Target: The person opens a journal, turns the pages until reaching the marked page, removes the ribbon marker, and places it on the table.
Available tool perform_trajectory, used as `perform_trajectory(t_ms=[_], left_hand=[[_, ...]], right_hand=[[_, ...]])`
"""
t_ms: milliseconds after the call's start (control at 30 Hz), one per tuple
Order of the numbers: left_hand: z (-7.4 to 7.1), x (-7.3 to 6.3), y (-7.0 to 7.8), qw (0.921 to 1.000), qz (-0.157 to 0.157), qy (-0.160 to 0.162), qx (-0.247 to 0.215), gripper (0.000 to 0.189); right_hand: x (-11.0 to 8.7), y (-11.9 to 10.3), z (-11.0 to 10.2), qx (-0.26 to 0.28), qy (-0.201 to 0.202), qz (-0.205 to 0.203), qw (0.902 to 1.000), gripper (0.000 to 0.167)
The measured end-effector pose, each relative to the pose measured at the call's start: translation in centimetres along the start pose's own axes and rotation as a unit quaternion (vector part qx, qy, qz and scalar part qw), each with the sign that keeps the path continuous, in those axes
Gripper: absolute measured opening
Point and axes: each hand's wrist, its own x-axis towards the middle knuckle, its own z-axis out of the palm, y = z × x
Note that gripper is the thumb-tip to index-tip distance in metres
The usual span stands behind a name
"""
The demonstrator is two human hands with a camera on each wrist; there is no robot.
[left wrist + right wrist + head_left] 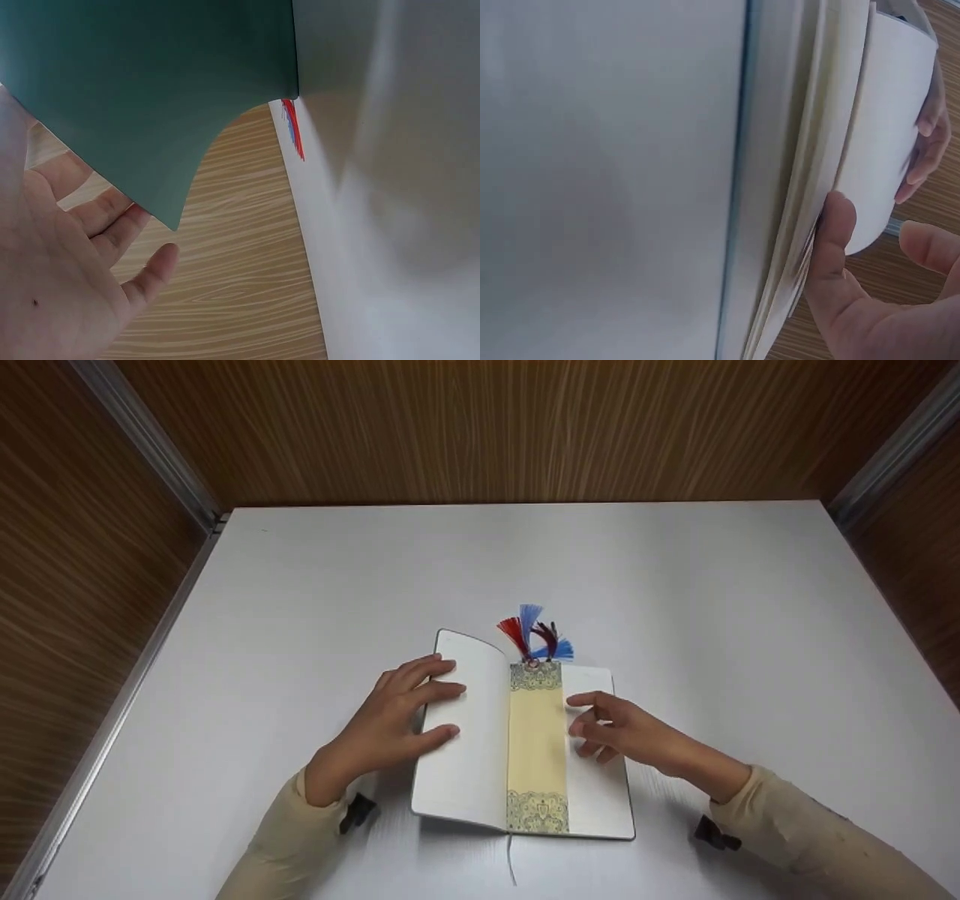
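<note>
A notebook (465,757) lies open on the table, its left side raised off the surface. In the left wrist view its green cover (150,97) shows from outside. Along the spine, on the right page (600,802), lies a cream bookmark (536,742) with blue patterned ends. Red, blue and dark red tassels (530,624) stick out past its top. My left hand (390,712) touches the left page near its outer edge with spread fingers. Over the right page hovers or rests my right hand (637,735), fingers loosely bent beside the bookmark, thumb and forefinger apart.
The white table (337,570) reaches back to a wood-grain panel (480,427), with similar panels at both sides. A thin ribbon (511,859) hangs from the notebook's lower edge. Small dark objects (358,812) sit at both wrists.
</note>
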Motion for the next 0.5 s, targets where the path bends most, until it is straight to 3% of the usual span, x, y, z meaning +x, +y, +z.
perform_trajectory(t_ms=[300, 500], left_hand=[[0.09, 0.02, -0.2, 0.9999, 0.012, 0.007, -0.009, 0.039], [0.15, 0.04, -0.36, 0.9998, 0.01, 0.003, -0.017, 0.039]], right_hand=[[0.85, 1.1, 0.02, 0.051, -0.018, 0.02, 0.9983, 0.055], [1.09, 1.09, -0.1, 0.058, -0.023, 0.026, 0.9977, 0.059]])
